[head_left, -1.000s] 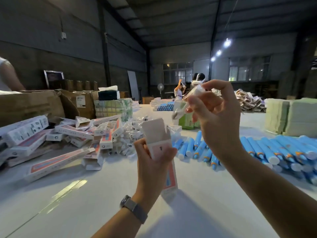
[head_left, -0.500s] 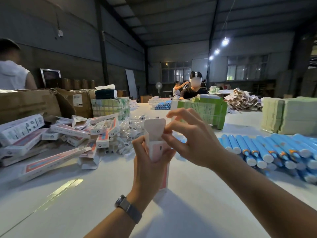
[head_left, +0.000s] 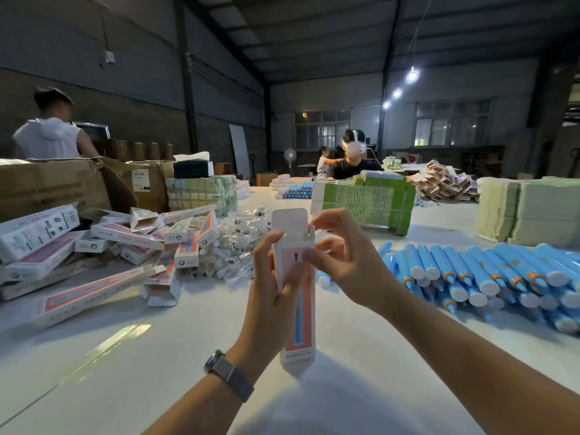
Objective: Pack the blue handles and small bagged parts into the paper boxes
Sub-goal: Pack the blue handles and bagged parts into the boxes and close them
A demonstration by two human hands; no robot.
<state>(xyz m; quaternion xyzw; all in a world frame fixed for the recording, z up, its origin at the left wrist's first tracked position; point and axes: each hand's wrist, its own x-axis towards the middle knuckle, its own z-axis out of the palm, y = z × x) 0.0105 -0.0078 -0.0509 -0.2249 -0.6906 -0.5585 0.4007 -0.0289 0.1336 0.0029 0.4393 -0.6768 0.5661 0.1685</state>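
We hold the upright paper box point(head_left: 296, 296) above the table point(head_left: 157, 356) in our left hand point(head_left: 270, 296), while our right hand point(head_left: 342, 262), a second ago lifting a bagged part, now pinches the box's open top, so the part seems inserted.

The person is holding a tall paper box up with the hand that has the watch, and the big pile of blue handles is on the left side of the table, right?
Not quite. The head view shows the blue handles piled on the right side of the table. The rest is right: the left hand, the one with the watch, holds the tall paper box up.
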